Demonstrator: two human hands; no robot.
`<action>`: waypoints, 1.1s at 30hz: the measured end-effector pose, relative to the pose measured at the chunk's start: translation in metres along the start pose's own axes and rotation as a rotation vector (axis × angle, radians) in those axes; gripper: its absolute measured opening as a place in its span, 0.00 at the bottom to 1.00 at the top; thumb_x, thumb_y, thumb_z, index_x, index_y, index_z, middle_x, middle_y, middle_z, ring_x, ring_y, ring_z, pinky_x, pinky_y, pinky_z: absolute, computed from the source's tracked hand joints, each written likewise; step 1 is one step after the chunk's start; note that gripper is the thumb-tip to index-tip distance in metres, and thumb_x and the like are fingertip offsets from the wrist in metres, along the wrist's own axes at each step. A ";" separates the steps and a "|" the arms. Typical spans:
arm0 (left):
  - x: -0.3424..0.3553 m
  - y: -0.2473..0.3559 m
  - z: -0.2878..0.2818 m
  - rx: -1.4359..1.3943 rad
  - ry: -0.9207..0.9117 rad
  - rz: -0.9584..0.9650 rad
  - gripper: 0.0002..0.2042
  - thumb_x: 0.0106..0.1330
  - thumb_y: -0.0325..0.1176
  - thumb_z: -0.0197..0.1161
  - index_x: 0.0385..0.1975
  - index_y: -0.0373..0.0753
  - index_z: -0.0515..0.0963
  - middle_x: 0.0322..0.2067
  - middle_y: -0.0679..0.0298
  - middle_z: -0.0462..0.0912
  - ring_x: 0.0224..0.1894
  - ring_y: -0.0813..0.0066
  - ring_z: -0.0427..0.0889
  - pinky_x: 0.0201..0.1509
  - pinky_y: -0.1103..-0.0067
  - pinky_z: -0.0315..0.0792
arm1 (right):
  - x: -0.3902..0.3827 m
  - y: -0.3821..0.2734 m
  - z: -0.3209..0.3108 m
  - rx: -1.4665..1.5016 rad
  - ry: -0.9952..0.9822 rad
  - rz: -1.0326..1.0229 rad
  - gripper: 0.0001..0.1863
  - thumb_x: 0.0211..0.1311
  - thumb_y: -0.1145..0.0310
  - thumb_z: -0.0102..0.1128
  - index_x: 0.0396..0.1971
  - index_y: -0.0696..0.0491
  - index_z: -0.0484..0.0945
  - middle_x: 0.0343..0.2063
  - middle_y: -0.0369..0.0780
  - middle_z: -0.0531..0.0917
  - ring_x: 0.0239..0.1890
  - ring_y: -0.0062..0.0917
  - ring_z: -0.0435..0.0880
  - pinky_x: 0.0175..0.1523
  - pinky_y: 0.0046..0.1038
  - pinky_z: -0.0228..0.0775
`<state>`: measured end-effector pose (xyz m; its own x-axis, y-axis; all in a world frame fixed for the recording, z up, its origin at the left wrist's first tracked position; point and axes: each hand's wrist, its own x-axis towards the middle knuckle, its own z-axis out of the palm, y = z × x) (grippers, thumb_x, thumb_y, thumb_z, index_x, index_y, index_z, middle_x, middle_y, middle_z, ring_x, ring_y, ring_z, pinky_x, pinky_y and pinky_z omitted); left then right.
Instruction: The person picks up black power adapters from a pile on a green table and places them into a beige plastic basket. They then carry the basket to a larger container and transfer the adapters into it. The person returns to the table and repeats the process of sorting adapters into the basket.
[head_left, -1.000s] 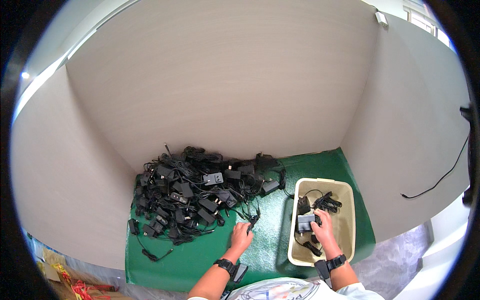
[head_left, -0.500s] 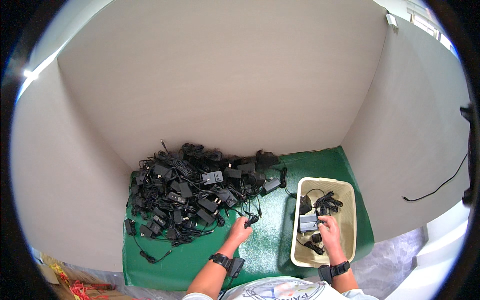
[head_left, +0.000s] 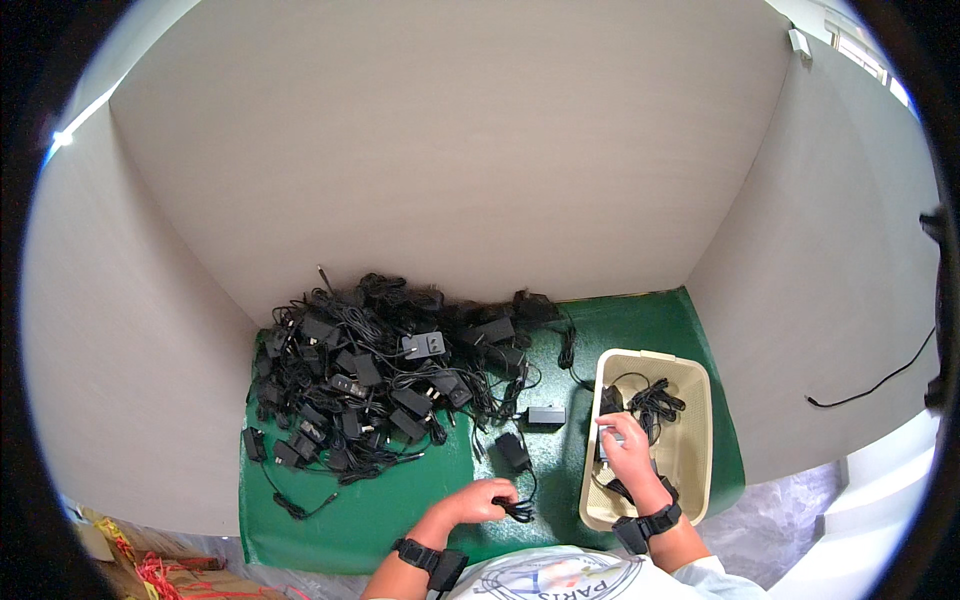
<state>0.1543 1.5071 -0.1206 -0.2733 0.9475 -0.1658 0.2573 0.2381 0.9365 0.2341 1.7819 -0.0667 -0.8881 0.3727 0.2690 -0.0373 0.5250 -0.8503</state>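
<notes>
My left hand is closed round a bunched black cable at the near side of the table. From it the cord runs up to a black power adapter lying on the green surface. Slightly farther off lies a dark grey adapter. Over the left part of a cream plastic basket is my right hand, fingers stretched toward the left rim and holding nothing visible. Beneath it, a grey adapter is mostly hidden. Coiled black cables and a black adapter lie in the basket.
A large tangled heap of black adapters and cords covers the table's left and back. One adapter with its cable lies at the left edge. Grey partitions enclose the table; a black cable hangs on the right one.
My left hand has drawn the cable nearer, and its adapter now lies apart from the heap. The dark grey adapter has shifted nearer. My right hand has left the grey adapter and moved left.
</notes>
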 end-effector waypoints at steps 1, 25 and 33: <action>-0.004 -0.003 0.005 -0.001 0.044 -0.019 0.14 0.44 0.27 0.57 0.33 0.32 0.73 0.32 0.58 0.75 0.36 0.64 0.75 0.42 0.74 0.70 | 0.003 0.001 0.004 -0.042 -0.032 -0.032 0.11 0.49 0.79 0.53 0.34 0.56 0.79 0.31 0.42 0.79 0.36 0.32 0.78 0.42 0.28 0.71; -0.044 0.022 0.008 -0.029 0.746 0.099 0.14 0.40 0.20 0.54 0.31 0.32 0.71 0.32 0.60 0.73 0.37 0.66 0.74 0.44 0.78 0.68 | -0.012 0.001 0.151 -0.243 -0.744 -0.413 0.32 0.48 0.66 0.65 0.56 0.46 0.67 0.52 0.46 0.69 0.55 0.42 0.68 0.58 0.39 0.62; -0.015 0.035 0.009 -0.131 0.890 0.179 0.20 0.48 0.19 0.56 0.45 0.35 0.72 0.43 0.60 0.72 0.45 0.69 0.73 0.51 0.76 0.67 | -0.007 -0.014 0.084 0.310 -0.479 0.165 0.13 0.67 0.65 0.46 0.44 0.56 0.75 0.35 0.43 0.82 0.39 0.28 0.81 0.45 0.27 0.71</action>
<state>0.1763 1.5033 -0.0879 -0.8668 0.4409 0.2330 0.2719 0.0263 0.9620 0.2022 1.7075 -0.0948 -0.9987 0.0058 -0.0508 0.0508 0.2149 -0.9753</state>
